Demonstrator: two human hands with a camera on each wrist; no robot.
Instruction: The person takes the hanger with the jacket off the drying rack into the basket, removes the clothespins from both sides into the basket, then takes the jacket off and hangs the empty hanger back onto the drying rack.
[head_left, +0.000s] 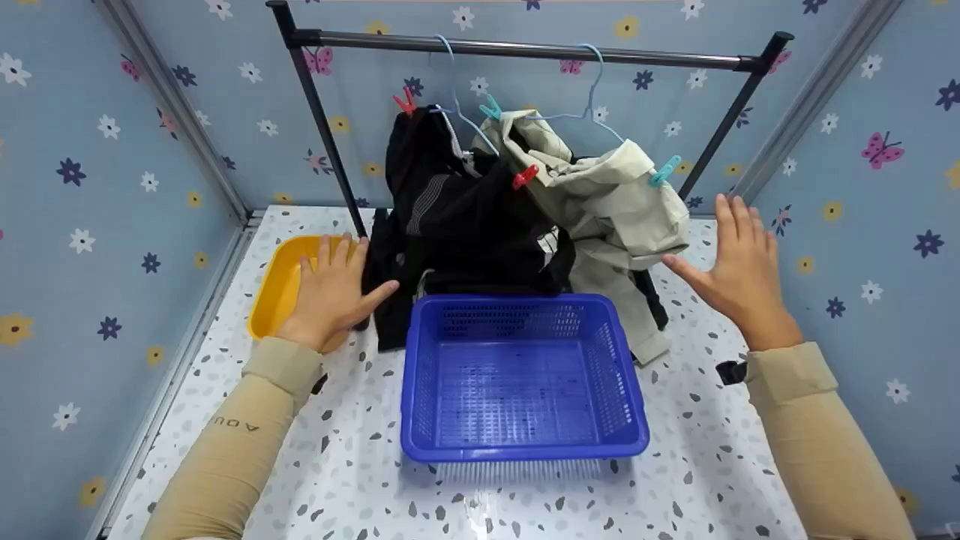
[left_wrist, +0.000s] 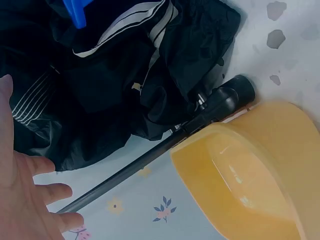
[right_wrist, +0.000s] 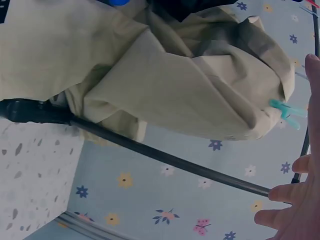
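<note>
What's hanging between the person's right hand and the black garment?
In the head view, the pale garment hangs between the right hand and the black garment, with a turquoise peg on it.

Basket [head_left: 525, 452] and tub [head_left: 279, 289], seemingly on tabletop [head_left: 697, 450]

My left sleeve [head_left: 229, 457] bears dark capital letters [head_left: 236, 424], seemingly "AQU", the remainder unclear. Markings on the black garment [head_left: 480, 217] are too indistinct to read.
</note>
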